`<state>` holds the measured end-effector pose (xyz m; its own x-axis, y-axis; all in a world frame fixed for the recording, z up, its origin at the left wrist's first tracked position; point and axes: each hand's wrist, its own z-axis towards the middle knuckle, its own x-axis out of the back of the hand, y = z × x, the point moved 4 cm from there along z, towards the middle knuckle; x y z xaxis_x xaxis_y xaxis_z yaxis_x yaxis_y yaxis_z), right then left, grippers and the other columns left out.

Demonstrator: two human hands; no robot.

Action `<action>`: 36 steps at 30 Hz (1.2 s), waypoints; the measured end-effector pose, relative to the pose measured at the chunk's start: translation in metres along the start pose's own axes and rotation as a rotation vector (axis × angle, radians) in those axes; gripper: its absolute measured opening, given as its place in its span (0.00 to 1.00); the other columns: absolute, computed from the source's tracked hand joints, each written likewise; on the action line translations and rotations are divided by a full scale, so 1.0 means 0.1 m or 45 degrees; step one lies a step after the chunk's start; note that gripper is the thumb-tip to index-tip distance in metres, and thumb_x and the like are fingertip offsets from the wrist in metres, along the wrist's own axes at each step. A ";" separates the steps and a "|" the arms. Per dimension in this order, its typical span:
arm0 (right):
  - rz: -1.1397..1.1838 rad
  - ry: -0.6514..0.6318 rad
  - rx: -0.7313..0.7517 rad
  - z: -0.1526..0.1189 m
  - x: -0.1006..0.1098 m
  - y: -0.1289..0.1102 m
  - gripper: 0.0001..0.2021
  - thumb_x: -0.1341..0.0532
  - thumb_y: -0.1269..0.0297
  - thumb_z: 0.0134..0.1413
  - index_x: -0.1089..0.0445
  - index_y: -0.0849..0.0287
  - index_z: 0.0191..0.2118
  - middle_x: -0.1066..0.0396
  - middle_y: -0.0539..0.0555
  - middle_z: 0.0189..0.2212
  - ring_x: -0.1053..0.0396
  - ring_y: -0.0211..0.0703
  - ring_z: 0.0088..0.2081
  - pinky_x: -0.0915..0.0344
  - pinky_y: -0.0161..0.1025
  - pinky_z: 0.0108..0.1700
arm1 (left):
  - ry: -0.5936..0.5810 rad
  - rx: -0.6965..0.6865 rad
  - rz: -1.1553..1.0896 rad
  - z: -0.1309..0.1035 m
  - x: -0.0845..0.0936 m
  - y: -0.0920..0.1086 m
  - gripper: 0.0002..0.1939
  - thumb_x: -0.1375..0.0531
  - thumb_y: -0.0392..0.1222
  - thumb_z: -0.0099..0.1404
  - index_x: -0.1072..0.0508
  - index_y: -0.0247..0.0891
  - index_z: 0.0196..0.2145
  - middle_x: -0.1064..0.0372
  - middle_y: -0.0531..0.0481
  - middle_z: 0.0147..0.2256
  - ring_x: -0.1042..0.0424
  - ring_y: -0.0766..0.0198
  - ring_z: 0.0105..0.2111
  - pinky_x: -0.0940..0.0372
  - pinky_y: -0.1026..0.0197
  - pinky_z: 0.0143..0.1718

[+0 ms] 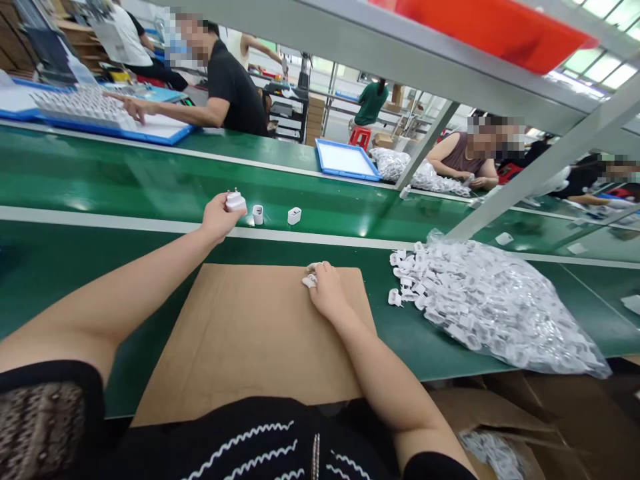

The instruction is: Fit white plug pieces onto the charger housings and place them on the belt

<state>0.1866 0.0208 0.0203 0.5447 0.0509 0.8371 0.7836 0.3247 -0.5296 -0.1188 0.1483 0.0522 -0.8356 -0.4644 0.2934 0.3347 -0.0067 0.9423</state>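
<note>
My left hand (219, 217) is closed on a white plug adapter (236, 203), prongs up, over the near edge of the green belt (190, 187). Just right of it, a white plug housing (258, 215) stands on the belt, and a second white housing (295, 215) lies farther right. Over the far right part of the cardboard sheet (260, 327), my right hand (326, 291) has its fingers closed around small white plug parts (310, 280). How many it holds is partly hidden by the fingers.
On the right, a clear bag (505, 307) spills white plug parts (395, 297) onto the green table. A slanted metal post (530, 160) rises behind it. Across the belt are a blue tray (347, 160), a filled tray (173, 138) and a person's hand (137, 108). A red bin (480, 27) hangs overhead.
</note>
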 end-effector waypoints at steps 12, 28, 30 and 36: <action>0.308 0.242 0.088 0.07 0.02 0.12 0.06 0.43 0.68 0.62 0.28 0.54 0.39 0.30 0.55 0.39 0.31 0.50 0.43 0.33 0.49 0.48 | 0.017 0.055 -0.172 0.53 0.22 -0.32 0.24 0.29 0.32 0.50 0.28 0.36 0.46 0.23 0.44 0.46 0.25 0.50 0.53 0.30 0.48 0.57; 0.707 0.384 -0.100 -0.02 0.15 0.09 0.11 0.46 0.62 0.63 0.29 0.53 0.46 0.34 0.55 0.45 0.32 0.46 0.42 0.32 0.48 0.47 | -1.172 0.176 -0.755 -0.37 0.30 0.16 0.31 0.22 0.43 0.54 0.22 0.39 0.54 0.21 0.40 0.45 0.21 0.46 0.48 0.22 0.50 0.47; 0.761 0.317 0.015 -0.06 0.14 -0.05 0.16 0.42 0.58 0.63 0.29 0.50 0.55 0.34 0.56 0.51 0.31 0.44 0.41 0.31 0.47 0.47 | -1.356 0.284 -0.745 -0.78 0.11 0.24 0.35 0.24 0.44 0.58 0.27 0.41 0.61 0.21 0.40 0.46 0.20 0.48 0.48 0.23 0.52 0.47; 0.791 0.255 0.276 -0.26 0.17 -0.37 0.28 0.30 0.53 0.57 0.30 0.45 0.63 0.29 0.52 0.43 0.31 0.43 0.37 0.29 0.44 0.41 | -1.583 0.424 -0.732 -1.73 -0.31 0.44 0.22 0.28 0.46 0.64 0.23 0.38 0.53 0.21 0.41 0.47 0.22 0.59 0.42 0.28 0.60 0.45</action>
<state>0.1741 -0.0148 0.0505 0.9347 0.1198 0.3347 0.2421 0.4748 -0.8461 -0.0034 0.0093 0.0566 -0.7105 0.6066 -0.3566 -0.1514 0.3630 0.9194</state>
